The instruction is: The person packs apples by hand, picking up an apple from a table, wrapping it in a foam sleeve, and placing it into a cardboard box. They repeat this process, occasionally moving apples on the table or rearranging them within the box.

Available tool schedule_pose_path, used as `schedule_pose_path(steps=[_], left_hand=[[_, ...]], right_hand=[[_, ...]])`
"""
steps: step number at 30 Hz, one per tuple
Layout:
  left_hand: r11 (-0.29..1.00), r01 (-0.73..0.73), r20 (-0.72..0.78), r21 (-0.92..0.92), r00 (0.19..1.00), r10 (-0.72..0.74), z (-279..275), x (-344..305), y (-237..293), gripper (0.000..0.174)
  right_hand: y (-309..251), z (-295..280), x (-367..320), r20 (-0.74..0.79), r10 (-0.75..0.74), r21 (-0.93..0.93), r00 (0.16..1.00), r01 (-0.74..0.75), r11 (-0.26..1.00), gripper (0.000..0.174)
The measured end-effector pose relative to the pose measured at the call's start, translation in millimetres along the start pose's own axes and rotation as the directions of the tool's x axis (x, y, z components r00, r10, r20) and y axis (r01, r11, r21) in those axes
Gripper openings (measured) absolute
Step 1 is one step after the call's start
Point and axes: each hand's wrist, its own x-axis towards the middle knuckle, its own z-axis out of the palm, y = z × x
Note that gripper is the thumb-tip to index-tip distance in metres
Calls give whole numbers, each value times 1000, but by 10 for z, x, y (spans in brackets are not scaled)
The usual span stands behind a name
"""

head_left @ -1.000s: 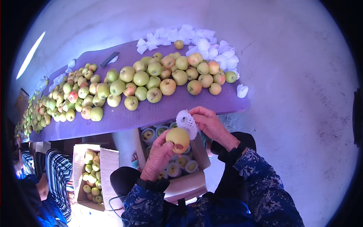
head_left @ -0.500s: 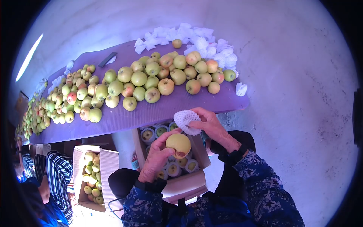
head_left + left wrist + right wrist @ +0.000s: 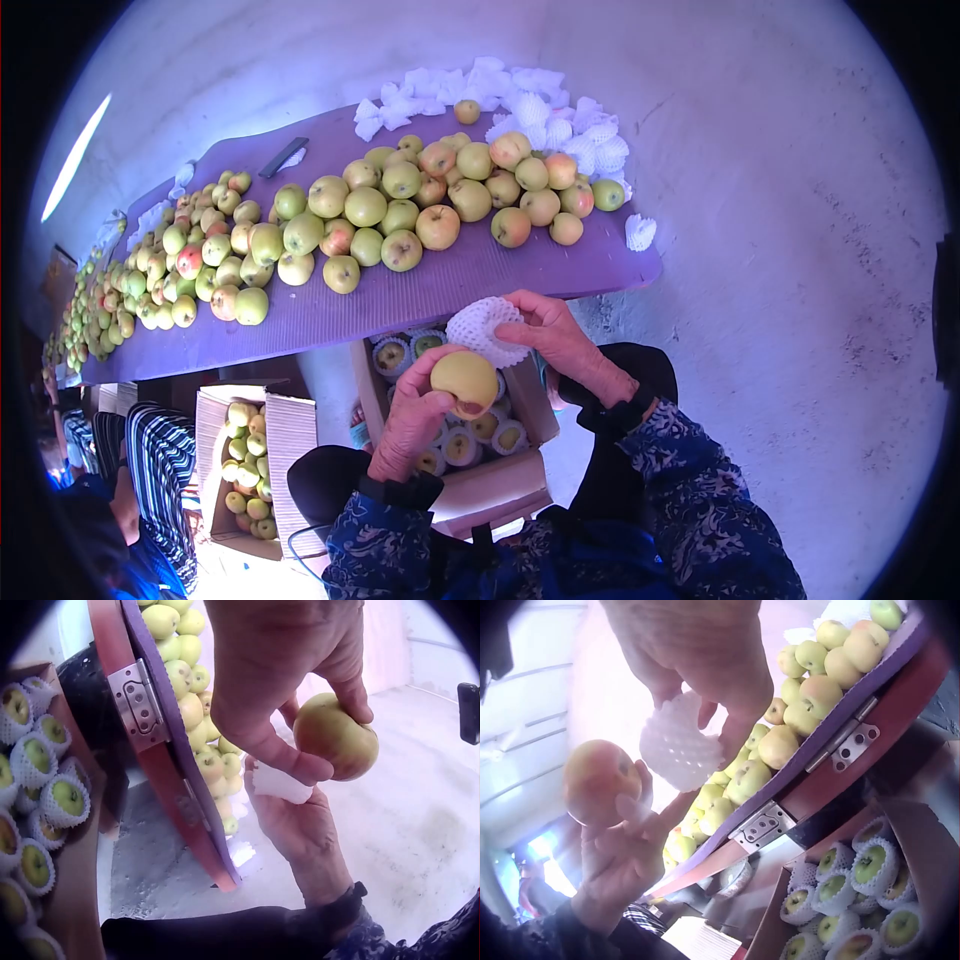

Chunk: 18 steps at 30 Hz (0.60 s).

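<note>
My left hand (image 3: 408,420) grips a yellow-green apple (image 3: 466,383) by its sides, with a brown patch on its lower end in the head view. Just above and to the right, my right hand (image 3: 560,342) pinches a white foam net sleeve (image 3: 484,330) between thumb and fingers. The sleeve stands beside the apple, its mesh rounded out. In the left wrist view the apple (image 3: 335,738) sits between thumb and fingertips, with the sleeve (image 3: 279,782) close behind. The right wrist view shows the sleeve (image 3: 681,744) hanging from the right fingers, next to the apple (image 3: 600,782).
A purple-covered table (image 3: 560,270) bears a long heap of apples (image 3: 365,207) and a pile of white foam sleeves (image 3: 540,110). Below my hands stands a cardboard box (image 3: 500,485) of sleeved apples. Another box (image 3: 290,450) holds bare apples, near a person in striped clothing (image 3: 160,460).
The foam sleeve has gone from loosely crumpled to rounded and spread, and moved slightly left and down. The apple has turned a little in my left hand, its brown patch now lower.
</note>
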Motion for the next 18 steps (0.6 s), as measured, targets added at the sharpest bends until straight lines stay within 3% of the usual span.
schedule_pose_path(steps=[4,7,10,13,18], left_hand=[[996,-45,-44,-75,998,41,-49,2,-1,75],[995,-39,-42,-94,999,35,-55,-5,14,81],[993,-11,33,-119,999,15,-115,-14,4,81],[992,11,81,-123,997,-1,-92,-11,31,81],[996,-7,70,-92,997,13,-97,-30,47,81]], right_hand=[[38,-111,29,51,35,-60,998,-32,998,40],[18,-72,-18,7,-44,-81,999,44,996,45],[-35,58,-59,-78,-245,-340,966,205,918,52],[13,72,-46,50,-396,-397,917,383,834,47],[-96,11,-77,174,-165,-366,971,219,904,26]])
